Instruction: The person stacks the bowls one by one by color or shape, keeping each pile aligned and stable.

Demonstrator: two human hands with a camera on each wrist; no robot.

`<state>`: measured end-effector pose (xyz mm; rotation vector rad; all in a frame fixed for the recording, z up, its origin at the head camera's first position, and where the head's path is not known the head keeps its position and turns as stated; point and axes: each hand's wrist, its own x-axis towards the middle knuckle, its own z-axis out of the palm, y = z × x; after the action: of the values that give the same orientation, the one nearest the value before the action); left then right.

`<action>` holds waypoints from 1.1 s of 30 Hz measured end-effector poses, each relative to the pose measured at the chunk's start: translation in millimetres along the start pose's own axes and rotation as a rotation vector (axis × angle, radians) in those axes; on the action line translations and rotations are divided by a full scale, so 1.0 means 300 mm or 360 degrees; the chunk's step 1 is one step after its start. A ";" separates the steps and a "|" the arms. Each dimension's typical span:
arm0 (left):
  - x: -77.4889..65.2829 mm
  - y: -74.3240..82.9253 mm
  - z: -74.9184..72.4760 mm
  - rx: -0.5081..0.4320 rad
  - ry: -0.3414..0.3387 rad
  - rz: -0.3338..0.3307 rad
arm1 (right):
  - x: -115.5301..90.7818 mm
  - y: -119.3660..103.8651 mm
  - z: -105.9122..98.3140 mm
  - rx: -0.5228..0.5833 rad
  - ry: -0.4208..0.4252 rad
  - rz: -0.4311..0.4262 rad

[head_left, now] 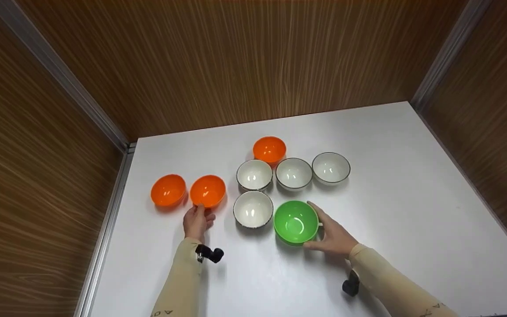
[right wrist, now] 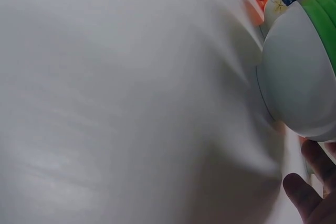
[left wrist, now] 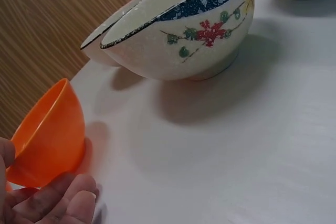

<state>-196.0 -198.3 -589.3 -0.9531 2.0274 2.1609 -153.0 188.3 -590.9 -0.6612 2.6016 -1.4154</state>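
My left hand is at the near rim of an orange bowl, pinching it with the thumb at the rim and the fingers low against its outside. Another orange bowl stands just left of it. My right hand curves round the right side of a green bowl, thumb near the front and fingers towards the back. In the right wrist view the green bowl sits inside a white bowl, whose outer wall a fingertip meets. A floral-patterned white bowl stands between the hands.
Behind, a white bowl, a second white bowl and a third white bowl form a row. An orange bowl is at the back. Wood-grain panels enclose the white table.
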 end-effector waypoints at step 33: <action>-0.175 0.075 0.008 -0.0065 -0.0062 0.0231 | 0.005 0.005 0.002 0.0034 0.0007 -0.0029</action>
<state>-163.8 -179.5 -546.0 -0.7840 2.1041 2.2810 -154.7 187.8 -592.2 -0.6812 2.5863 -1.4497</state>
